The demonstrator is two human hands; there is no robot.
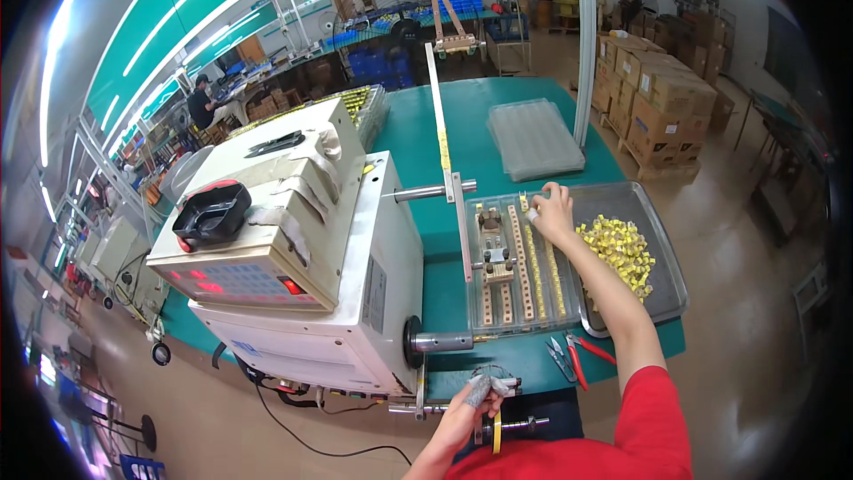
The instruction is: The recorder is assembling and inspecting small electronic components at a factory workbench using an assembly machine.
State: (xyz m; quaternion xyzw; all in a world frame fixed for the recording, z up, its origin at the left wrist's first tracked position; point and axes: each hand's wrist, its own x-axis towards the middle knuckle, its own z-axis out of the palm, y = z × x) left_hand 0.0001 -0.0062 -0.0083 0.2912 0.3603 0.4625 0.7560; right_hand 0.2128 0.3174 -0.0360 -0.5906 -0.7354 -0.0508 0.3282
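My right hand [553,212] reaches over the far end of a clear plastic tray [533,329] holding rows of small copper-coloured and yellow pieces. Its fingers are bent together at the end of a yellow row [545,271]; what lies between them is hidden. Close to my body, my left hand [478,400] is closed, with grey wrapping on its fingers, beside a metal shaft [508,384]. I cannot make out what it pinches. Thin wire shows near its fingertips. A pile of small yellow-wrapped pieces [617,253] lies in a metal tray [673,280] under my right forearm.
A white machine [382,258] with a projecting spindle [444,342] stands left. Upon it sits a control box [258,249] carrying a black dish [213,213]. Red-handled pliers [579,363] and snips [558,357] lie nearby. Stacked clear trays [538,138] sit farther back. An upright bar [442,142] rises behind.
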